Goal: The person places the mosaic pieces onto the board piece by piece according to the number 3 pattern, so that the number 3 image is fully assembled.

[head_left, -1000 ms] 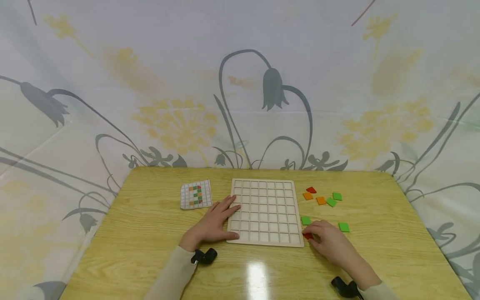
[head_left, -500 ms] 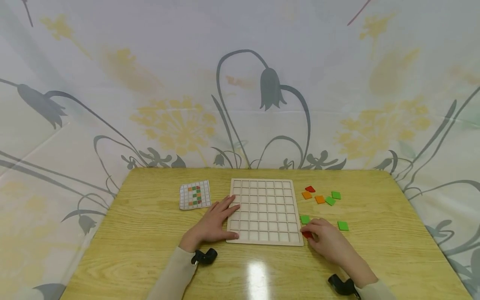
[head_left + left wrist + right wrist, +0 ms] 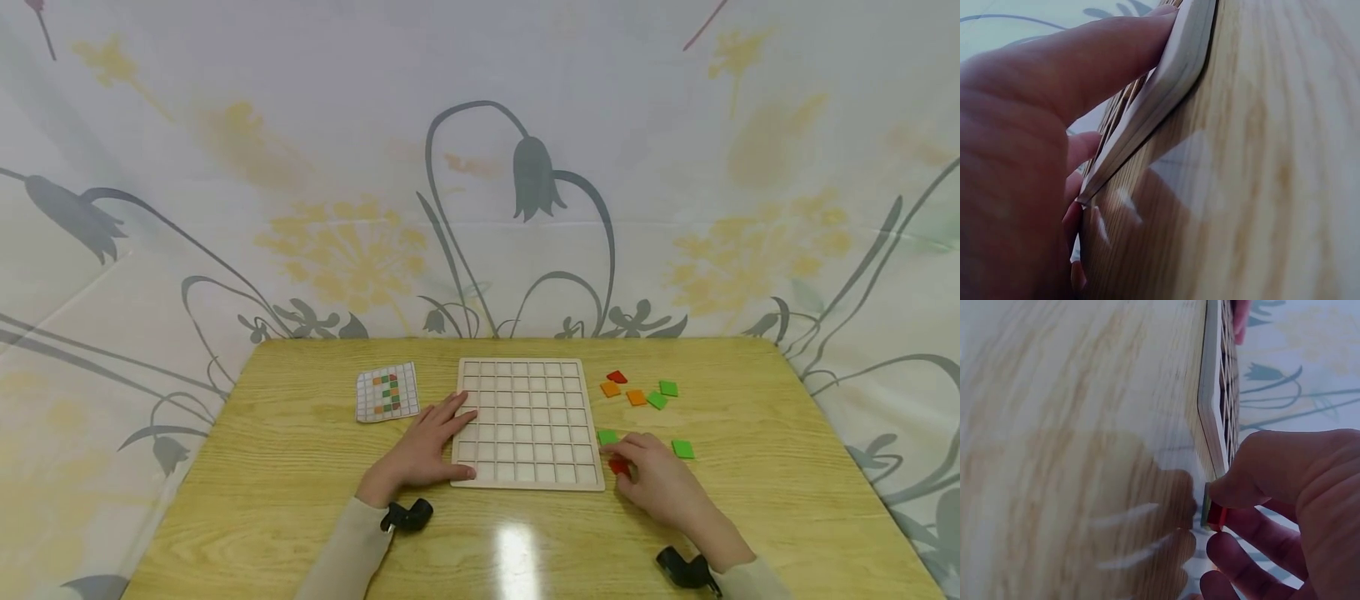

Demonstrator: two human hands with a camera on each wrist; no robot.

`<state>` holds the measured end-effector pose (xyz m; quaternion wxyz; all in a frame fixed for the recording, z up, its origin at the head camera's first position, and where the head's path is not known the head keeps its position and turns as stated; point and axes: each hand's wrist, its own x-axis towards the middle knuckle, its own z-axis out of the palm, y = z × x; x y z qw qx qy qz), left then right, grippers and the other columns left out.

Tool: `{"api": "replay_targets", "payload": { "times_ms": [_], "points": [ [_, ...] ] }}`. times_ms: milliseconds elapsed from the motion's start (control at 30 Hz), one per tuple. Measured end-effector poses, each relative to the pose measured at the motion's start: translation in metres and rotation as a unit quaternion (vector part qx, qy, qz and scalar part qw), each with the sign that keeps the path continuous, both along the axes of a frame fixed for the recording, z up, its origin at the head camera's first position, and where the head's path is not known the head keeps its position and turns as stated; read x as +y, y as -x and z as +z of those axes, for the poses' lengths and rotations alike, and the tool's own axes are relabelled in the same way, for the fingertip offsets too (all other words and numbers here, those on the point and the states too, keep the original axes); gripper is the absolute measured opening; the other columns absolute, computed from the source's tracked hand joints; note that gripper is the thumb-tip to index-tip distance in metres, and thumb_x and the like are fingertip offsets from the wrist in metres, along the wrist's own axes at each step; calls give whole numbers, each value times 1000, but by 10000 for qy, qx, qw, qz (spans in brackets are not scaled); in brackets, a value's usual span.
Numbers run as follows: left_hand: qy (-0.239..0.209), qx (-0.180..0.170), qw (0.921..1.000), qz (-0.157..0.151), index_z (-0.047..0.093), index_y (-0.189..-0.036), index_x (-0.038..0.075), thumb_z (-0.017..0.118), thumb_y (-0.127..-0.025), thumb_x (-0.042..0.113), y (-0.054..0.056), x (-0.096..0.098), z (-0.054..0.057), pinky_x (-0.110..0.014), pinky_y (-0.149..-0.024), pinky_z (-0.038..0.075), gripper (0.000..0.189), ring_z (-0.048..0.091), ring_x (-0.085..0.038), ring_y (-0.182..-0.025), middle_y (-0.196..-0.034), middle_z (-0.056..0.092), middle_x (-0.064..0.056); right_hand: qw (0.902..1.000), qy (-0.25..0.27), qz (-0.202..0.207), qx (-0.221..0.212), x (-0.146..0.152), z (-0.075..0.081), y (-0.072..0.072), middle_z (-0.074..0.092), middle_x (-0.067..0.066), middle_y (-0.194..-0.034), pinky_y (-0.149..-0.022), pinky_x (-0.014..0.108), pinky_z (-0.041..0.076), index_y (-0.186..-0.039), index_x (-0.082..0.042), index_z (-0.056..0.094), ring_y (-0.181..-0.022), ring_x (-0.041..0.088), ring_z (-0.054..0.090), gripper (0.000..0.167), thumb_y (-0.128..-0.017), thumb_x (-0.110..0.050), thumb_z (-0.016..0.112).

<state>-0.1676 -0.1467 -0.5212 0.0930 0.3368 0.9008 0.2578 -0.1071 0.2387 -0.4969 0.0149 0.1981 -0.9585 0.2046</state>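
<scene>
A pale wooden grid board (image 3: 527,423) lies flat on the table with its squares bare. My left hand (image 3: 423,446) rests on its left edge, fingers spread; the thumb lies along the near left corner in the left wrist view. Just off the board's right edge, my right hand (image 3: 660,483) pinches a small red tile (image 3: 619,467) between thumb and fingers. The right wrist view shows this red tile (image 3: 1216,514) tilted at the thumb tip, with green beside it. A green tile (image 3: 607,437) lies by my right fingertips, partly covered. The red tile's full outline is hidden.
A printed pattern card (image 3: 387,392) lies left of the board. To the right are another red tile (image 3: 617,377), orange tiles (image 3: 611,389) and green tiles (image 3: 668,388), with one green tile (image 3: 682,449) beyond my right hand. A patterned cloth (image 3: 480,167) hangs behind the table.
My right fingers have shifted slightly around the red tile, which sits a little farther from the board and shows more. My left hand stays on the board. The head view has turned slightly right.
</scene>
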Motion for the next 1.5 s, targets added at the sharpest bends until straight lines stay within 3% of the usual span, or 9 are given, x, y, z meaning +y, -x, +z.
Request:
{"api": "replay_targets", "payload": {
  "times_ms": [267, 500, 867, 1133, 1500],
  "points": [
    [4, 14, 10000, 7, 33, -157, 14, 68, -88, 56, -1, 1, 0, -54, -119, 9, 88, 8, -26, -152, -167, 9, -7, 9985, 530, -142, -34, 2, 0, 6, 56, -6, -94, -63, 26, 42, -109, -11, 77, -74, 8, 44, 33, -78, 1, 73],
    [-8, -2, 10000, -7, 33, -157, 14, 68, -88, 56, 0, 0, -1, -54, -119, 8, 89, 7, -26, -152, -167, 8, -6, 9935, 1100, -112, 262, 1, -5, 11, 54, -5, -91, -61, 25, 45, -98, -9, 75, -74, 6, 48, 24, -78, 4, 74],
    [72, 22, 10000, 17, 33, -158, 15, 67, -88, 57, 2, 1, -2, -53, -119, 8, 88, 6, -25, -152, -167, 8, -5, 9826, 1689, -323, 701, -7, -11, 22, 60, -4, -93, -59, 24, 49, -99, -8, 74, -73, 9, 53, 23, -80, 5, 73],
    [12, 47, 10000, 9, 34, -157, 15, 68, -88, 57, 2, -1, -3, -54, -119, 9, 88, 7, -25, -152, -167, 9, -5, 9783, 1955, -534, 423, -16, -10, 32, 66, -1, -96, -66, 28, 55, -103, -8, 74, -79, 15, 62, 18, -86, 0, 74],
    [76, 49, 10000, 14, 32, -158, 16, 67, -87, 59, 2, 0, -4, -53, -119, 9, 89, 6, -23, -152, -167, 7, -4, 9641, 2550, -690, -277, -30, -11, 53, 68, 8, -106, -78, 35, 59, -110, -3, 72, -93, 24, 66, 21, -89, -3, 73]
  ]
}}
